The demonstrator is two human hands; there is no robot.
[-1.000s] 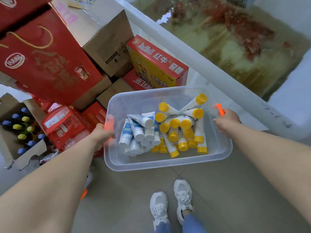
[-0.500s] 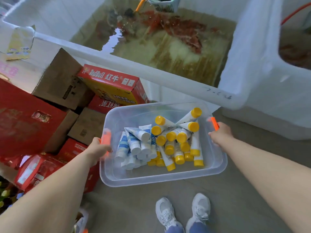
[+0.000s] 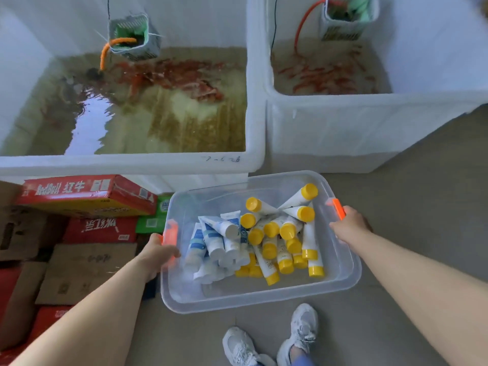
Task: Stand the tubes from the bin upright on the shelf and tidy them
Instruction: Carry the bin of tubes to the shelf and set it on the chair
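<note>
Step in hand, judged: transport of the clear bin (image 3: pixel 340 276), held above the floor at lower centre of frame; no shelf in view, so the next move calls for carrying it level to the shelf before any tube is stood up. Left hand (image 3: pixel 155 256) grips the orange latch at the bin's left end, right hand (image 3: pixel 350 227) grips the right end. Tubes, white-capped (image 3: pixel 211 240) and yellow-capped (image 3: pixel 286 231), lie heaped between both grips, untouched.
</note>
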